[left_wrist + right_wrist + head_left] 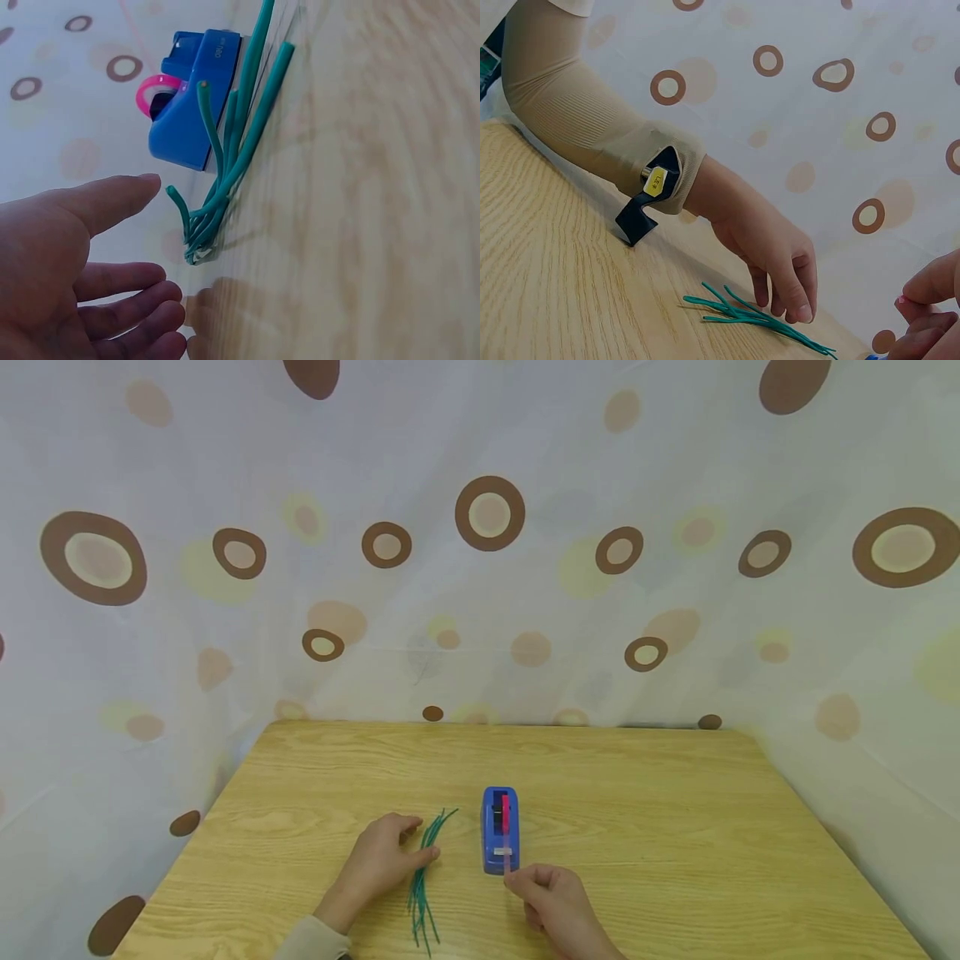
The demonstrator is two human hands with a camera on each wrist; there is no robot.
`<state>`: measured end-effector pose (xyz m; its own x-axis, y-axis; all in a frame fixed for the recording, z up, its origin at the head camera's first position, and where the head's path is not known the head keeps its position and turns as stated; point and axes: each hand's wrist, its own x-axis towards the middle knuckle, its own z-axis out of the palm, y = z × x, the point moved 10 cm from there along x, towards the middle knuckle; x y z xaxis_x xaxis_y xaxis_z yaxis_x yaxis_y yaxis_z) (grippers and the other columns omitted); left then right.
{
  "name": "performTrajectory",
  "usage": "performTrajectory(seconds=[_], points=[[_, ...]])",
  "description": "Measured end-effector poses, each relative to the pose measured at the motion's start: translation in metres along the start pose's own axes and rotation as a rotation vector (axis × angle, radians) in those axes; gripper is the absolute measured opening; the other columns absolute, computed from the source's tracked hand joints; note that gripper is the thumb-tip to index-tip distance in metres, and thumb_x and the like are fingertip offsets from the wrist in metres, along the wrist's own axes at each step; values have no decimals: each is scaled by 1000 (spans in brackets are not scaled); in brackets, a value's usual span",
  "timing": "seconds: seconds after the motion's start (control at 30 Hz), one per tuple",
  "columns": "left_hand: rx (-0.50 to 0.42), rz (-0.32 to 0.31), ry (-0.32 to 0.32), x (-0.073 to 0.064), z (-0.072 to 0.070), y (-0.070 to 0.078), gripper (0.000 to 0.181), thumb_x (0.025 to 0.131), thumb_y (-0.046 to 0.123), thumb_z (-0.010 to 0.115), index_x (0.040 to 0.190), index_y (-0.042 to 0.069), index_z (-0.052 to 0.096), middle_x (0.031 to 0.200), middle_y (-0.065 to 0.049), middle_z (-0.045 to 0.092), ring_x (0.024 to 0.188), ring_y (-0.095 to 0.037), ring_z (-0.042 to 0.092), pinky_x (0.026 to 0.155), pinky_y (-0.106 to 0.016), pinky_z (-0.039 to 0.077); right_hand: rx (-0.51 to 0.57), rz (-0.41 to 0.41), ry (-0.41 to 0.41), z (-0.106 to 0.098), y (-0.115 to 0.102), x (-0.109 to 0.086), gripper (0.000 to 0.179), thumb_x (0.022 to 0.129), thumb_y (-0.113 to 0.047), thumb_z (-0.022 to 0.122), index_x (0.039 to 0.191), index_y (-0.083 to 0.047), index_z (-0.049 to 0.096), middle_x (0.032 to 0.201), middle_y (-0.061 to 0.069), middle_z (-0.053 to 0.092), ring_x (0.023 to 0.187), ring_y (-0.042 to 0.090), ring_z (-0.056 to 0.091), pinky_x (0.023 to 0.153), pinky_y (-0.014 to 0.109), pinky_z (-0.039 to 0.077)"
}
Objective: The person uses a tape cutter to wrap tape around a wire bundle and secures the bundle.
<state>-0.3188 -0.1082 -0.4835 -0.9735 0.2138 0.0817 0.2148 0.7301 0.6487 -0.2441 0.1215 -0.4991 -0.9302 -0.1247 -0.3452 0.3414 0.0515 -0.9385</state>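
A blue tape dispenser [490, 852] with a pink roll [506, 814] stands mid-table. From it, a narrow strip of pink tape [507, 853] stretches toward the front, its end pinched between thumb and forefinger of my right hand [558, 902]. In the right wrist view, a bit of pink shows at those fingertips. Left of the dispenser lies a loose bundle of thin green wires [420, 893]. My left hand [384, 856] hovers beside the bundle, fingers loosely extended and holding nothing. Seen from the left wrist, a small gap separates its thumb from the wires [259, 124].
Light wood covers the tabletop [675, 827]. Behind it and along both sides hangs a pale curtain [555, 702] with brown rings and spots. A beige sleeve [592, 120] covers the left arm, with a dark strap [637, 217] at its wrist.
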Motion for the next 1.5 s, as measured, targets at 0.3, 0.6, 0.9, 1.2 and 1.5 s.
performTrajectory(seconds=[0.3,0.6,0.9,1.2,1.5], points=[[10,21,7,0,0,1,51,84,36,79,116,-1,67,106,-7,67,97,-24,64,84,-41,53,-24,8,13,-1,-1,-1,25,94,-25,68,97,0,70,60,-4,42,56,13,40,55,27,35],[34,26,0,3,4,0,41,84,35,79,107,3,70,95,0,64,87,-16,59,79,-40,51,4,-1,11,0,0,0,21,94,-22,68,95,-1,70,59,-4,41,55,13,39,55,26,34],[46,-2,8,7,6,-1,35,82,34,80,98,5,70,87,1,60,78,-14,55,71,-35,49,20,-14,5,0,0,1,21,94,-21,68,94,-1,71,59,-4,41,54,12,38,54,26,35],[46,-26,5,9,10,-4,32,80,33,82,90,6,68,80,2,57,71,-13,51,65,-33,47,15,-9,11,0,0,0,22,94,-22,69,96,0,71,59,-4,41,54,12,39,54,26,35],[28,-24,36,10,7,0,19,79,20,82,84,6,70,72,5,58,65,-10,53,61,-29,48,27,-7,12,1,1,0,20,93,-21,69,92,-1,70,58,-5,41,54,12,38,53,25,34]])
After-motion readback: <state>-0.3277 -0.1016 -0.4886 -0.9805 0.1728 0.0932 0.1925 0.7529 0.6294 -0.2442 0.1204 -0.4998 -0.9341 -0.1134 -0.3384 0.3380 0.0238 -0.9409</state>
